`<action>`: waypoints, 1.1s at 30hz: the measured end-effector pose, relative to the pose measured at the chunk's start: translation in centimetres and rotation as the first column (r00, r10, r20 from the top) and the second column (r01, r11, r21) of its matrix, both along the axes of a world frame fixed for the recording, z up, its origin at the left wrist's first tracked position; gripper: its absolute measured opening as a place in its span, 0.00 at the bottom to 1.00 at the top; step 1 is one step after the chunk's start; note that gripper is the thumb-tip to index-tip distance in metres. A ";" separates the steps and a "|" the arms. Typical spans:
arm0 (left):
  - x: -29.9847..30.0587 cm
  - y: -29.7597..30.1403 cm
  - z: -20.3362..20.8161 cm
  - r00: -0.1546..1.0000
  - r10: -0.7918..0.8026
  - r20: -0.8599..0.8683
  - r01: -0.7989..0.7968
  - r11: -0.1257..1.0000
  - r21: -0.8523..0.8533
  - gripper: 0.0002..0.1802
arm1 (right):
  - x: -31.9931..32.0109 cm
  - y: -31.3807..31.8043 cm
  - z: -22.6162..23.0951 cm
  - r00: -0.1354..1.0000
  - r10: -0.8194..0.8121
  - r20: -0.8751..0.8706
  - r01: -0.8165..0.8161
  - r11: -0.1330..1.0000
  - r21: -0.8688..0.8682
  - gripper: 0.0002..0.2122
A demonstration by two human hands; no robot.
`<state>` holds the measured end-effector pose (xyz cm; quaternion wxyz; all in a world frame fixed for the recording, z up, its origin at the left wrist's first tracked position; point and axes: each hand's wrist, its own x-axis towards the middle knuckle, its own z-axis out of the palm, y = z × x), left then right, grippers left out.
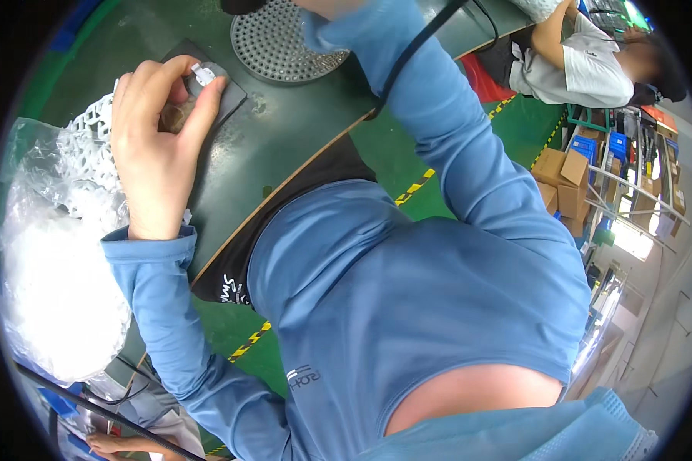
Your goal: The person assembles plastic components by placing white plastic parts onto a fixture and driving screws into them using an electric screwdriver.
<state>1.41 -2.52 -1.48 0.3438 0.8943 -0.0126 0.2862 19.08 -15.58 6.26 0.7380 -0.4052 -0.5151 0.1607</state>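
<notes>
My left hand (pixel 158 131) is closed in a pinch, thumb and forefinger gripping a small white plastic part (pixel 203 74). Beneath those fingers lies a dark square pad (pixel 227 101) on the green bench top (pixel 273 134), with a round, metallic-looking surface partly showing under the palm. Beyond it, to the right, stands a round grey metal plate full of holes (pixel 273 46). My right hand (pixel 332 6) reaches past this plate and is mostly cut off by the upper edge, so its fingers are hidden. A dark rounded object (pixel 242 5), only partly visible, is at the top edge.
Left of my left hand, white lattice-like parts (pixel 92 150) lie by a large clear plastic bag (pixel 65 300) of white material. A black cable (pixel 419 50) crosses my right sleeve. A co-worker in a white shirt (pixel 592 73) sits at upper right; another person's arm (pixel 127 443) shows at lower left.
</notes>
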 end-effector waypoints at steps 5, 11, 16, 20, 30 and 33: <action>-0.1 -0.1 0.1 1.000 0.003 -0.030 -0.004 1.000 -0.018 0.15 | -0.3 -1.6 -2.7 0.926 0.331 -0.181 -0.324 0.944 0.067 0.42; -0.2 -0.1 0.3 0.999 0.030 -0.031 -0.031 0.999 -0.008 0.15 | -0.6 -6.6 -8.3 0.120 -0.676 0.727 0.913 0.363 0.186 0.22; -0.2 -0.1 0.0 0.999 0.027 -0.018 -0.027 1.000 -0.014 0.15 | -1.6 -8.2 -10.2 0.218 -0.335 0.917 0.955 0.269 -0.129 0.12; -0.1 -0.1 0.1 1.000 0.017 -0.022 -0.017 1.000 -0.021 0.15 | -1.1 -9.3 -10.9 0.203 -0.379 0.903 0.963 0.245 -0.114 0.13; -0.3 0.0 0.0 0.999 0.028 -0.018 -0.028 1.000 0.004 0.15 | -2.6 -4.0 -4.9 0.933 -0.208 0.295 0.310 0.880 -0.360 0.29; -0.3 0.2 -0.2 0.999 0.038 -0.020 -0.038 0.999 0.028 0.15 | -2.8 -1.1 -2.4 0.952 0.171 -0.253 -0.187 0.981 -0.043 0.40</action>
